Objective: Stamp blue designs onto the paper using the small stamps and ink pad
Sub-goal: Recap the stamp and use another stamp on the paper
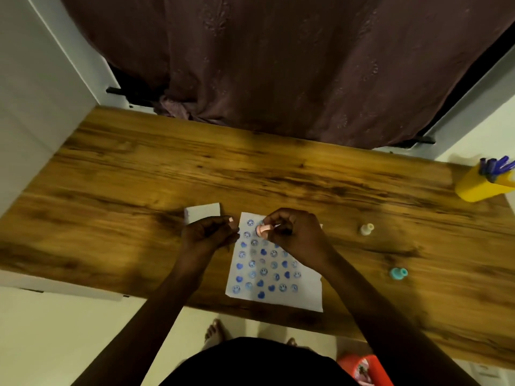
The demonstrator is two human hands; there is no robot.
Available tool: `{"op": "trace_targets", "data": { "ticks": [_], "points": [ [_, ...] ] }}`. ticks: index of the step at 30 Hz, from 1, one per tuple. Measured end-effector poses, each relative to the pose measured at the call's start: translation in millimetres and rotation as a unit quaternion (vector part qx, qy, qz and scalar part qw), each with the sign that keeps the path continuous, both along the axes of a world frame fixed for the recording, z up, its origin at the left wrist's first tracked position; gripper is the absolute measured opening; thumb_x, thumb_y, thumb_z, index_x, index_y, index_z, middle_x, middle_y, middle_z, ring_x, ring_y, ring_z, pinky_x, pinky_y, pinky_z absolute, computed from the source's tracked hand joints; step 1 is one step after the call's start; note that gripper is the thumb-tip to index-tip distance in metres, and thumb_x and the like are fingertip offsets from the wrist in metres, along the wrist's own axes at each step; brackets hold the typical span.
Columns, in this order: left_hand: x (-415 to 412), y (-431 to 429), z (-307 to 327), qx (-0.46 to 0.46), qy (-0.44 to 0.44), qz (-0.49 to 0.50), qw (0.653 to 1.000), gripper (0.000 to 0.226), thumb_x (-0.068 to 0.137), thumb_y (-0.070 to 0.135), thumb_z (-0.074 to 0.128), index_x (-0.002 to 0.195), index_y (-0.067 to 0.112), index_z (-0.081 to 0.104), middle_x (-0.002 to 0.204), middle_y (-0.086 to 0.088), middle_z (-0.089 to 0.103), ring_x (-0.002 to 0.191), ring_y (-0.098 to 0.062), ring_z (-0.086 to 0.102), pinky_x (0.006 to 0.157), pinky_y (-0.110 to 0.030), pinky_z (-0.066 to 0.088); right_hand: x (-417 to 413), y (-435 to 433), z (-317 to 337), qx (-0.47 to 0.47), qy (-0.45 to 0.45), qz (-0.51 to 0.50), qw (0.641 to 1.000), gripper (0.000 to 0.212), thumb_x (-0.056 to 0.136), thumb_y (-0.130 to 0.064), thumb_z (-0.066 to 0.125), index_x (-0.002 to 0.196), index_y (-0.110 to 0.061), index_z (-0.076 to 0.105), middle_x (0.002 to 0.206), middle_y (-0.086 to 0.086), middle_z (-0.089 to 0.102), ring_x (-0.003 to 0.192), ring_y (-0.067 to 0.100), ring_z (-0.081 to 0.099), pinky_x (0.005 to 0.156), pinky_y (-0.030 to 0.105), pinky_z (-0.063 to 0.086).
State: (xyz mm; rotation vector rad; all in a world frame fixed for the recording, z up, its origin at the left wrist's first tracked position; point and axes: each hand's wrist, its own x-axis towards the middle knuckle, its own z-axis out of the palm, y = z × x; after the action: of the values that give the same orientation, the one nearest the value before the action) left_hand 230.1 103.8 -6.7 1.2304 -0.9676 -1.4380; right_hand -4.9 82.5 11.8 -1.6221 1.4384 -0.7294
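Pink stamp (pixel 262 229) is up at the far end of the paper (pixel 274 263), pinched in the right hand (pixel 289 232), tipped sideways, probably lining up the next gap. Blue smileys and hearts fill most of the sheet. Left hand (pixel 207 232) curls closed at the paper's far left corner, seemingly pinning it steady. A white block (pixel 202 211), maybe the ink pad, sits just beyond. Cream stamp (pixel 366 229) and teal stamp (pixel 398 273) wait well right on the table (pixel 139 174).

Dim, warm indoor light falls unevenly on the worktop (pixel 278 174), leaving dark shadow patches at its left end and beneath the hands, while motion blur softens the whole frame and wide-angle distortion bends the edges.
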Motion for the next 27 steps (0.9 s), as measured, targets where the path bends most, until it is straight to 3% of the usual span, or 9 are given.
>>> {"op": "trace_targets", "data": {
  "ticks": [3, 6, 10, 13, 19, 24, 27],
  "points": [
    [22, -1, -9, 0.007, 0.009, 0.028, 1.0, 0.02, 0.094, 0.015, 0.074, 0.113, 0.013, 0.077, 0.111, -0.016, 0.08, 0.104, -0.036, 0.077, 0.089, -0.049, 0.063, 28, -8, -5, -0.021, 0.046, 0.039, 0.998, 0.018, 0.086, -0.027, 0.082, 0.103, -0.029, 0.077, 0.1, -0.014, 0.077, 0.09, 0.0, 0.072, 0.073, 0.015, 0.056],
    [41, 0, -15, 0.012, -0.008, 0.044, 0.999, 0.022, 0.096, 0.017, 0.073, 0.117, 0.011, 0.076, 0.111, -0.013, 0.081, 0.104, -0.031, 0.078, 0.087, -0.04, 0.065, 56, -15, -7, -0.048, 0.065, 0.075, 0.994, 0.012, 0.092, -0.029, 0.076, 0.103, -0.024, 0.079, 0.097, -0.008, 0.077, 0.087, 0.005, 0.071, 0.068, 0.012, 0.05],
    [61, 3, -21, 0.013, -0.024, 0.061, 0.998, 0.02, 0.094, 0.023, 0.075, 0.112, 0.016, 0.079, 0.109, -0.01, 0.082, 0.1, -0.028, 0.08, 0.083, -0.033, 0.065, 87, -22, -14, -0.072, 0.115, 0.12, 0.983, 0.015, 0.098, -0.024, 0.065, 0.1, -0.019, 0.079, 0.093, 0.002, 0.073, 0.083, 0.014, 0.065, 0.069, 0.029, 0.048],
    [71, 3, -26, 0.011, -0.033, 0.076, 0.996, 0.017, 0.094, 0.02, 0.075, 0.109, 0.013, 0.079, 0.106, -0.01, 0.082, 0.097, -0.028, 0.08, 0.078, -0.029, 0.064, 105, -26, -21, -0.071, 0.14, 0.132, 0.979, 0.016, 0.098, -0.021, 0.063, 0.104, -0.017, 0.077, 0.096, 0.004, 0.072, 0.085, 0.017, 0.064, 0.066, 0.029, 0.045],
    [84, 3, -32, 0.016, -0.037, 0.085, 0.996, 0.017, 0.093, 0.012, 0.074, 0.108, 0.006, 0.079, 0.103, -0.013, 0.082, 0.097, -0.033, 0.079, 0.082, -0.038, 0.066, 125, -28, -29, -0.065, 0.18, 0.141, 0.971, 0.009, 0.098, -0.021, 0.064, 0.1, -0.017, 0.072, 0.097, 0.005, 0.074, 0.089, 0.021, 0.068, 0.065, 0.022, 0.035],
    [90, 4, -34, 0.023, -0.03, 0.085, 0.996, 0.022, 0.092, 0.01, 0.075, 0.112, 0.0, 0.076, 0.105, -0.017, 0.08, 0.096, -0.035, 0.078, 0.087, -0.047, 0.063, 132, -27, -34, -0.067, 0.213, 0.148, 0.963, 0.015, 0.1, -0.02, 0.062, 0.107, -0.013, 0.073, 0.107, 0.01, 0.075, 0.101, 0.025, 0.07, 0.079, 0.031, 0.053],
    [91, 3, -38, 0.03, -0.027, 0.081, 0.996, 0.023, 0.092, 0.011, 0.074, 0.113, 0.001, 0.076, 0.106, -0.015, 0.081, 0.097, -0.034, 0.079, 0.088, -0.048, 0.063, 135, -27, -35, -0.068, 0.23, 0.149, 0.959, 0.016, 0.1, -0.019, 0.062, 0.108, -0.013, 0.074, 0.11, 0.01, 0.074, 0.103, 0.027, 0.07, 0.084, 0.035, 0.055]
  ]
}}
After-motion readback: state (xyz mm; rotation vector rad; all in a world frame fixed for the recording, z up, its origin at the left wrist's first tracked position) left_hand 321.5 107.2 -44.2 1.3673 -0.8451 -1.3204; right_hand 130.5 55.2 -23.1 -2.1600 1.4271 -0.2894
